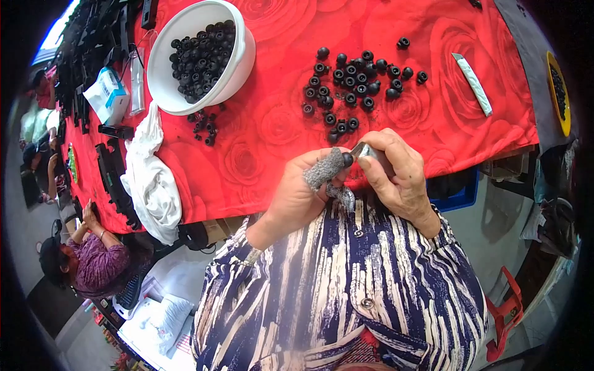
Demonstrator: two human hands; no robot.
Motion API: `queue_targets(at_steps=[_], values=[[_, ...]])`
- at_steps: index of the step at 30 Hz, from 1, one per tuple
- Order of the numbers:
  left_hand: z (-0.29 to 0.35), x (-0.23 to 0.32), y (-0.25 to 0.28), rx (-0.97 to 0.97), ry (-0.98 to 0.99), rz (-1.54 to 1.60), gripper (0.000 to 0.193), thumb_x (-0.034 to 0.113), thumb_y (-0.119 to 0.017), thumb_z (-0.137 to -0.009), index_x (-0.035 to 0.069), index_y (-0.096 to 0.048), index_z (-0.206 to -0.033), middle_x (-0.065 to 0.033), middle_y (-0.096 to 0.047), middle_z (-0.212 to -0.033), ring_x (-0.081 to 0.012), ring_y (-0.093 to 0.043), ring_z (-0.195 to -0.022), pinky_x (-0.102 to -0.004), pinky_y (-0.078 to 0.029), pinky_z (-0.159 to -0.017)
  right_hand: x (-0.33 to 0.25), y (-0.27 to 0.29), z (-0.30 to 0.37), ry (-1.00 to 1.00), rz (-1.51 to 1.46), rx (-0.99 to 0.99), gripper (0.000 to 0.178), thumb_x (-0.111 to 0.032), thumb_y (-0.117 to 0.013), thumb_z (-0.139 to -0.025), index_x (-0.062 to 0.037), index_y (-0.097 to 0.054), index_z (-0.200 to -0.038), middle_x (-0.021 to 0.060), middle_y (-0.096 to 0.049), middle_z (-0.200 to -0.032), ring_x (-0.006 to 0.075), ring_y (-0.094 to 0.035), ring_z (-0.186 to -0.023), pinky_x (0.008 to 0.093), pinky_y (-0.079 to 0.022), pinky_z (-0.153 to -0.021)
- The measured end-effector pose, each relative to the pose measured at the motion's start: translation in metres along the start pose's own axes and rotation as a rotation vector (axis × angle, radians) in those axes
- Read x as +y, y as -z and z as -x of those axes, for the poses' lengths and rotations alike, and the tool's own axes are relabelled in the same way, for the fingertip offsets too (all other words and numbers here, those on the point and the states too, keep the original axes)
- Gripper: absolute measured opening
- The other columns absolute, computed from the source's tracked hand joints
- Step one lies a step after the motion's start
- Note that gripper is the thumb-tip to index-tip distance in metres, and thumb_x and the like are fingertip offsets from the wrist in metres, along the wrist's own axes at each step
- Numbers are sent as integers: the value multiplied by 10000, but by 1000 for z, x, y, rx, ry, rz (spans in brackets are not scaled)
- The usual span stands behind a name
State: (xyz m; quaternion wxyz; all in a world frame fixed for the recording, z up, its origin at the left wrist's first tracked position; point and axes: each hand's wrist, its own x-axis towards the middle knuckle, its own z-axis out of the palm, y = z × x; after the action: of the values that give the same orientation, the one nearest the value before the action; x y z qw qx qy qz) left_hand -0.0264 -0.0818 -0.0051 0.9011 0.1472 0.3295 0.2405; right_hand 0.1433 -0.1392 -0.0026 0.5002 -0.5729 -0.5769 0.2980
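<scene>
My left hand is closed around a small round black part, pinched at the fingertips. A grey knitted sleeve covers one of its fingers. Against that part, my right hand grips a small knife with a pale handle and a short dark blade; my fingers hide most of the handle. Beyond my hands, several similar black parts, many with a ring-shaped opening, lie loose on the red rose-patterned cloth.
A white bowl of black parts stands at the far left, with small black bits beside it. A white cloth hangs over the near-left edge. A pale wrapped strip lies right. Another person sits at the left.
</scene>
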Motion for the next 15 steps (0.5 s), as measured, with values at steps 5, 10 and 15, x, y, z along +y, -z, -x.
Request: queue_targets(at_steps=[5, 10, 15], values=[[2, -1, 1, -9, 0, -4, 209, 120, -586, -898, 15, -614, -1077, -16, -630, -885, -66, -554, -755, -179, -442, -666, -1, -2, 0, 29, 18, -4, 201, -24, -643, -797, 6, -560, -978, 129, -543, -768, 255, -571, -627, 327, -443, -542], [4, -1, -2, 6, -11, -7, 211, 110, -583, -897, 5, -609, -1078, -20, -629, -890, -66, -558, -760, -181, -442, -669, 1, -3, 1, 43, 16, 10, 204, -25, -647, -790, 3, -563, -974, 126, -545, -765, 252, -570, -618, 325, -441, -538], [3, -3, -1, 2, -10, -6, 218, 111, -585, -896, 6, -605, -1086, -20, -631, -886, -65, -557, -758, -180, -441, -669, 1, 0, 2, 3, -7, -38, 169, -39, -613, -828, 22, -560, -977, 106, -550, -794, 191, -533, -657, 280, -417, -580]])
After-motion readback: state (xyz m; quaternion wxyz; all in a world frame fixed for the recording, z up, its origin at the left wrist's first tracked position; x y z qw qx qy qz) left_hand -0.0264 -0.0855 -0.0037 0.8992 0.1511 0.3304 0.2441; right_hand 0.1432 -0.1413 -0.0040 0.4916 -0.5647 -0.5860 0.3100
